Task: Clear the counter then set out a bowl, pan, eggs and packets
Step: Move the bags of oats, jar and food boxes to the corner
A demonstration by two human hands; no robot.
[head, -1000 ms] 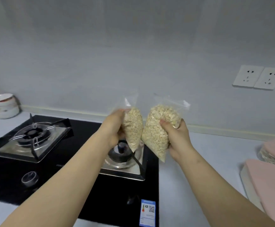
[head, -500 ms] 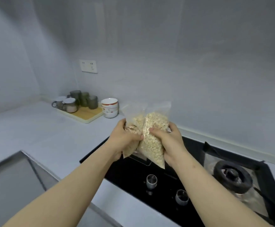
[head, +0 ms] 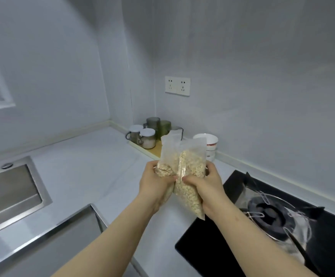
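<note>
While held above the counter (head: 94,166) beside the left edge of the hob (head: 212,256), the left packet (head: 165,166) lies in the curled fingers of the left hand (head: 154,186) and the right packet (head: 191,176) in those of the right hand (head: 208,188), with the packets touching. Half a second earlier, both hung over the hob.

Packets (head: 190,176): clear film, beige flakes inside. Bowl (head: 212,140): white, red mark on side. Tray (head: 154,152): pale yellow wood. Cups (head: 163,126): smoky green-grey. Jars (head: 148,137): clear, white lids. Hob (head: 208,242): gloss black. Burner (head: 270,214): dark grey. Counter (head: 86,166): off-white. Sink (head: 8,194): steel grey. Socket (head: 177,86): white. Walls (head: 262,76): pale blue-grey.
</note>
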